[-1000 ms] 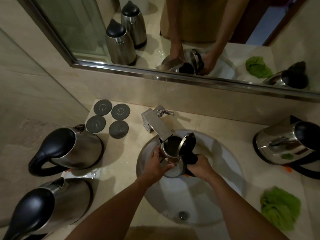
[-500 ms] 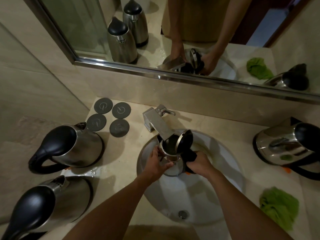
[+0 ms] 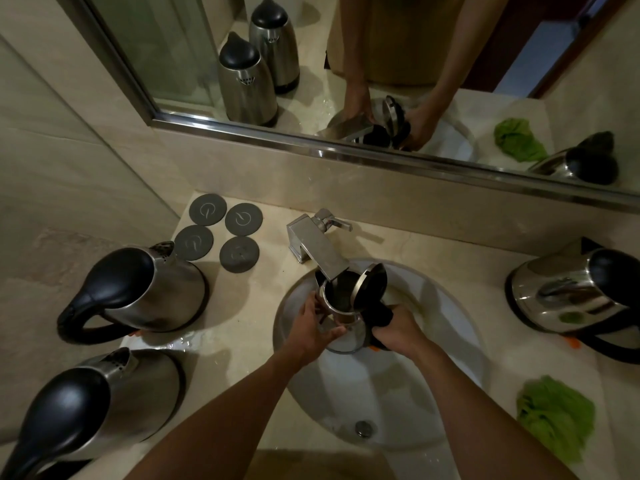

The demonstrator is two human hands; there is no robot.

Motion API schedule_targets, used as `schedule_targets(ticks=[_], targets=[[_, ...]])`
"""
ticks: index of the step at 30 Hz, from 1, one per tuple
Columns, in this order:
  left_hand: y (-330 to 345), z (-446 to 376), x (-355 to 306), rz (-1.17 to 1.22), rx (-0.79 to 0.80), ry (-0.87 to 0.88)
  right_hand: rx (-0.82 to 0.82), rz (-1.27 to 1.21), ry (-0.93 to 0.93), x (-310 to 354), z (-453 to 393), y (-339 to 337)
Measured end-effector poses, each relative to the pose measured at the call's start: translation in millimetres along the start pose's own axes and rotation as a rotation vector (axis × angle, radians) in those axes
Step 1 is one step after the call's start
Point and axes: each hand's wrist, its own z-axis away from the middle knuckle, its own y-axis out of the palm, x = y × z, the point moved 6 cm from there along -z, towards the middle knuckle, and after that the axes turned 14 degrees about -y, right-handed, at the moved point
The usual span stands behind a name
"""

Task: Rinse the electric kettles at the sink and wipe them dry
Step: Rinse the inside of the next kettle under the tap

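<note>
Kettle (image 3: 341,315) has edged up under the faucet (image 3: 318,251), lid open to catch water; left hand (image 3: 317,327) fingers wrap its body, right hand (image 3: 394,327) clamps the handle, over the sink (image 3: 450,341).

Bathroom, round white washbasin (image 3: 460,341) set in beige stone counter (image 3: 242,327), chrome tap (image 3: 317,249), wall mirror (image 3: 194,46)

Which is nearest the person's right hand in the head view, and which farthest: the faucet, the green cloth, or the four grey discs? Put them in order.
From the right hand:
1. Faucet, just behind, over the sink.
2. Green cloth, on the counter to the right.
3. Four grey discs, at the back left corner.
</note>
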Motion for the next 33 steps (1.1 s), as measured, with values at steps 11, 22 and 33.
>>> schedule_targets(ticks=[11,22,33], targets=[[-0.2,1.6,-2.3,-0.024,-0.012,0.006,-0.007,-0.018,-0.015,2.8,1.6,-1.4],[1.8,2.6,-4.2,-0.008,-0.005,-0.001,0.008,-0.002,-0.008,0.2,-3.4,-1.2],[2.0,-0.5,-2.2,0.003,-0.007,0.001,0.01,-0.012,0.003,-3.8,-5.8,-1.1]])
